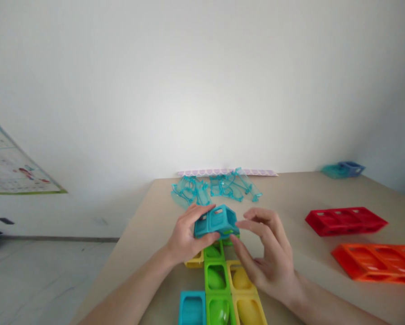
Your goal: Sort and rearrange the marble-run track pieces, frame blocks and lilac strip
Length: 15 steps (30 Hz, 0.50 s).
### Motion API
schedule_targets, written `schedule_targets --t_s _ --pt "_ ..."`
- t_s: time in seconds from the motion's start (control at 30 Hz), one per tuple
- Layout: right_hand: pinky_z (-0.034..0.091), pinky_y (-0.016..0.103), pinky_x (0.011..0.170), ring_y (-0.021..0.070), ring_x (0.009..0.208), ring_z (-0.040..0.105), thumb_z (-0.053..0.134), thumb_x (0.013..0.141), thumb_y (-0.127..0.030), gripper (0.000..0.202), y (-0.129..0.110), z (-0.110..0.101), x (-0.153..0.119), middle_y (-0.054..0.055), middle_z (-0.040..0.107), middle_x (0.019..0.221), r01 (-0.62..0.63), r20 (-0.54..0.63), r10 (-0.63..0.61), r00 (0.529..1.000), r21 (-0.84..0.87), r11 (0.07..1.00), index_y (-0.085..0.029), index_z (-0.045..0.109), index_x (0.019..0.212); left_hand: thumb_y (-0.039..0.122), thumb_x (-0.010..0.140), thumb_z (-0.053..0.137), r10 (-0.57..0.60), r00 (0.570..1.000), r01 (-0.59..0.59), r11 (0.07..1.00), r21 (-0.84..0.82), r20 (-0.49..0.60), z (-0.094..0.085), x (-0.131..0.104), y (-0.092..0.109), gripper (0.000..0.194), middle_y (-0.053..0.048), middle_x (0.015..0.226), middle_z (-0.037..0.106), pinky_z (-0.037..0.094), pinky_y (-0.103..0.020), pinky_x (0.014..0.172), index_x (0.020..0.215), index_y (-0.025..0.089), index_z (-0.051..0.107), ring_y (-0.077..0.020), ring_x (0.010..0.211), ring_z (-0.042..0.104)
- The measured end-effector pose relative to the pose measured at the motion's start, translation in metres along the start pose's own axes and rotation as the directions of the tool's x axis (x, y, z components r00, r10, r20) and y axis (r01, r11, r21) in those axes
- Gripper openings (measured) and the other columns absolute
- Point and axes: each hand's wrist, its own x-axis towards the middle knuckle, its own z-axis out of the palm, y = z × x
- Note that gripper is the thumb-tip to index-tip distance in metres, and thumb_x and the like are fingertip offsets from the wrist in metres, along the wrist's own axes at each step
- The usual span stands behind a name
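My left hand (190, 232) is closed around a blue hollow plastic building block (219, 220) with window-like openings, tilted above the far end of a row of joined blocks. At the block's right end is my right hand (265, 250), thumb and forefinger apart and curved; I cannot tell whether the fingertips touch it. Below runs a row of green blocks (216, 277) with rounded bulges inside. Yellow blocks (246, 295) adjoin it on the right, and part of another yellow block (195, 260) shows at its left. A blue block (192, 309) sits at the near left.
Clear teal plastic pieces (190, 189) lie in a loose heap by the wall, before a purple patterned strip (227, 172). To the right are a red block strip (346, 221) and an orange one (380, 262). A dark blue block (351, 169) rests in the far right corner.
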Motion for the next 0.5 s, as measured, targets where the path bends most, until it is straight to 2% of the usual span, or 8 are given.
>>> schedule_targets --t_s 0.03,0.07,0.13,0.2,0.27,0.3,0.37,0.5 --pt "0.050 0.035 0.071 0.0223 0.087 0.056 0.060 0.083 -0.011 0.027 -0.010 0.000 0.002 0.009 0.054 0.095 0.062 0.068 -0.063 0.996 0.014 0.998 -0.021 0.057 0.107 0.036 0.076 0.073 -0.034 0.999 0.034 0.999 -0.018 0.010 0.001 0.000 -0.001 0.053 -0.010 0.114 0.068 0.046 -0.045 0.096 0.124 0.019 0.060 -0.0255 0.102 0.062" --pt "0.049 0.033 0.066 0.0199 0.077 0.055 0.060 0.083 -0.013 0.019 -0.020 0.003 0.003 0.006 0.055 0.085 0.141 0.190 -0.146 0.971 0.041 0.989 -0.020 0.058 0.101 0.036 0.075 0.074 -0.062 0.998 0.063 0.997 -0.040 0.020 0.002 -0.001 -0.002 0.054 -0.010 0.115 0.068 0.047 -0.044 0.096 0.124 0.019 0.060 -0.0258 0.103 0.061" --pt "0.045 0.031 0.057 0.0186 0.066 0.052 0.061 0.085 -0.025 0.006 -0.039 0.018 0.000 0.004 0.055 0.073 0.294 0.409 -0.271 0.871 0.007 0.956 -0.019 0.059 0.086 0.037 0.074 0.075 -0.116 0.993 0.119 0.986 -0.119 0.033 0.004 -0.002 -0.005 0.055 -0.011 0.117 0.067 0.048 -0.042 0.096 0.124 0.019 0.061 -0.0265 0.107 0.061" --pt "0.037 0.029 0.048 0.0172 0.058 0.049 0.061 0.084 -0.022 0.010 -0.051 0.044 -0.010 0.002 0.054 0.065 0.429 0.493 -0.316 0.810 -0.133 0.893 -0.019 0.058 0.075 0.037 0.074 0.075 -0.192 0.981 0.195 0.947 -0.253 0.038 0.007 -0.004 -0.009 0.056 -0.011 0.119 0.066 0.050 -0.040 0.095 0.125 0.019 0.061 -0.0267 0.108 0.062" --pt "0.032 0.029 0.044 0.0195 0.057 0.050 0.064 0.081 -0.025 0.009 -0.054 0.074 -0.025 0.003 0.056 0.062 0.491 0.497 -0.326 0.804 -0.245 0.836 -0.018 0.060 0.075 0.038 0.075 0.074 -0.276 0.959 0.278 0.875 -0.395 0.064 0.009 -0.005 -0.013 0.056 -0.011 0.120 0.066 0.052 -0.038 0.092 0.125 0.018 0.060 -0.0264 0.107 0.064" --pt "0.031 0.029 0.044 0.0197 0.055 0.050 0.066 0.078 -0.027 0.014 -0.052 0.088 -0.033 0.004 0.056 0.059 0.466 0.492 -0.289 0.821 -0.287 0.837 -0.018 0.059 0.070 0.038 0.075 0.074 -0.305 0.949 0.309 0.839 -0.447 0.084 0.009 -0.005 -0.015 0.056 -0.011 0.120 0.067 0.053 -0.037 0.091 0.125 0.018 0.060 -0.0261 0.106 0.064" --pt "0.031 0.030 0.044 0.0188 0.052 0.047 0.068 0.075 -0.030 0.023 -0.046 0.110 -0.045 0.003 0.053 0.052 0.476 0.500 -0.303 0.811 -0.262 0.840 -0.019 0.055 0.060 0.039 0.074 0.075 -0.339 0.934 0.346 0.789 -0.507 0.111 0.009 -0.004 -0.018 0.056 -0.010 0.118 0.068 0.054 -0.037 0.090 0.124 0.018 0.061 -0.0257 0.105 0.065" --pt "0.027 0.029 0.042 0.0163 0.049 0.041 0.063 0.079 -0.036 0.033 -0.039 0.126 -0.053 0.001 0.048 0.045 0.484 0.483 -0.371 0.793 -0.130 0.866 -0.020 0.049 0.054 0.040 0.074 0.075 -0.341 0.931 0.355 0.772 -0.527 0.129 0.009 -0.002 -0.017 0.056 -0.009 0.115 0.069 0.054 -0.036 0.089 0.123 0.018 0.061 -0.0253 0.103 0.066"
